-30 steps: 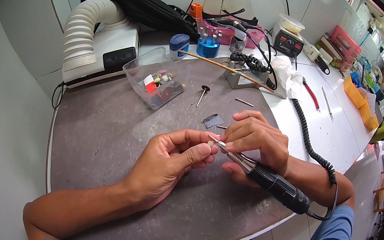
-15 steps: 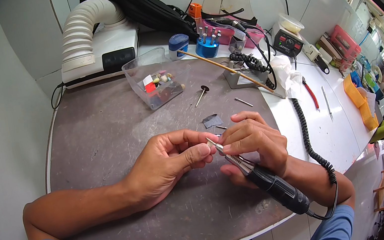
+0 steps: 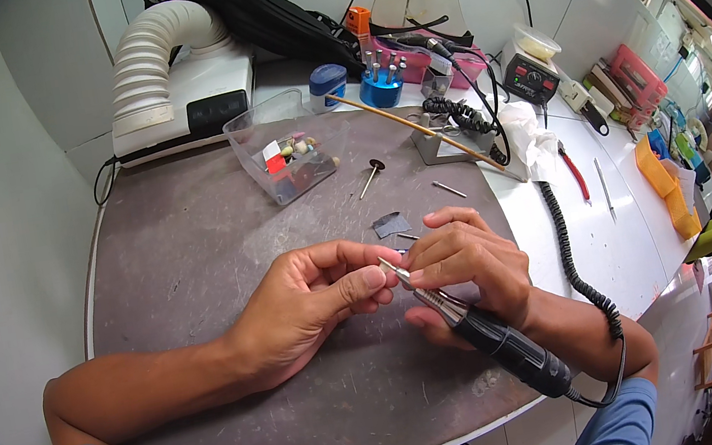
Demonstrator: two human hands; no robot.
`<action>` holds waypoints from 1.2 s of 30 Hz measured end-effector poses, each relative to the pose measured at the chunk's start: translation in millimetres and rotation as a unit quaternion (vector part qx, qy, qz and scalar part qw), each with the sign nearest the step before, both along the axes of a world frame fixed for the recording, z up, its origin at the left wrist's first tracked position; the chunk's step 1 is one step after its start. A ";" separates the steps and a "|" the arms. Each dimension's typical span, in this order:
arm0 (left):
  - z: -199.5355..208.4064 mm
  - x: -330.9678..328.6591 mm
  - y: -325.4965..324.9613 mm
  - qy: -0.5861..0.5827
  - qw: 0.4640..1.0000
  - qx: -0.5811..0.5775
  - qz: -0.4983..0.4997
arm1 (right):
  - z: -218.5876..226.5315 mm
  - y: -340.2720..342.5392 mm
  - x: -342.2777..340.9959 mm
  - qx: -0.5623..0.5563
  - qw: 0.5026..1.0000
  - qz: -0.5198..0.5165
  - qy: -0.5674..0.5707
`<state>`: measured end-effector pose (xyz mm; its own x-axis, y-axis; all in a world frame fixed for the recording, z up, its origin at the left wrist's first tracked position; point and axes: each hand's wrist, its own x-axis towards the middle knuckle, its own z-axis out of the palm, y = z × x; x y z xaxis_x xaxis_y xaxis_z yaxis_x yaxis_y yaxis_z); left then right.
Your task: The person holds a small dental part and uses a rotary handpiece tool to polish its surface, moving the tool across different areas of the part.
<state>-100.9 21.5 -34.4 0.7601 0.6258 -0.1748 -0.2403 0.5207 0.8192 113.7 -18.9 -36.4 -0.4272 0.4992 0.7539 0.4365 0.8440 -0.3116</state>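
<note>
My right hand (image 3: 485, 262) grips a black and silver rotary handpiece (image 3: 514, 351). Its narrow metal tip points up and left, toward the fingertips of my left hand (image 3: 295, 307). Thumb and forefinger of that left hand are pinched together on a small pale piece, mostly hidden by the fingers. The handpiece tip meets or nearly meets it. Just beyond my fingers lie a scrap of grey abrasive paper (image 3: 391, 224) and a thin metal bit, partly covered by the right hand. Farther off rest a dark disc on a shank (image 3: 376, 166) and another slim metal bit (image 3: 449, 189).
A clear plastic bin (image 3: 286, 192) holds small coloured pieces. Behind it stand a white machine with a ribbed hose (image 3: 140, 66), a blue bit holder (image 3: 382, 90) and a wooden stick (image 3: 415, 127). Red-handled pliers (image 3: 574, 174) and a coiled cord (image 3: 566, 245) lie to the right.
Both hands keep almost the same pose, and the handpiece tip has shifted very slightly at the left fingertips. The whole view has slid a little.
</note>
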 end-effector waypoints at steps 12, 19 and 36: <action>0.4 0.4 -0.6 0.016 1.000 0.002 0.008 | 0.1 0.0 0.5 -0.001 1.000 0.004 0.000; 0.7 0.5 -0.2 0.014 1.000 -0.003 0.008 | 1.0 -0.2 0.2 -0.004 1.000 0.015 -0.004; -2.2 -0.1 3.1 0.000 1.000 -0.010 -0.011 | 0.8 0.1 0.8 -0.003 1.000 0.009 0.002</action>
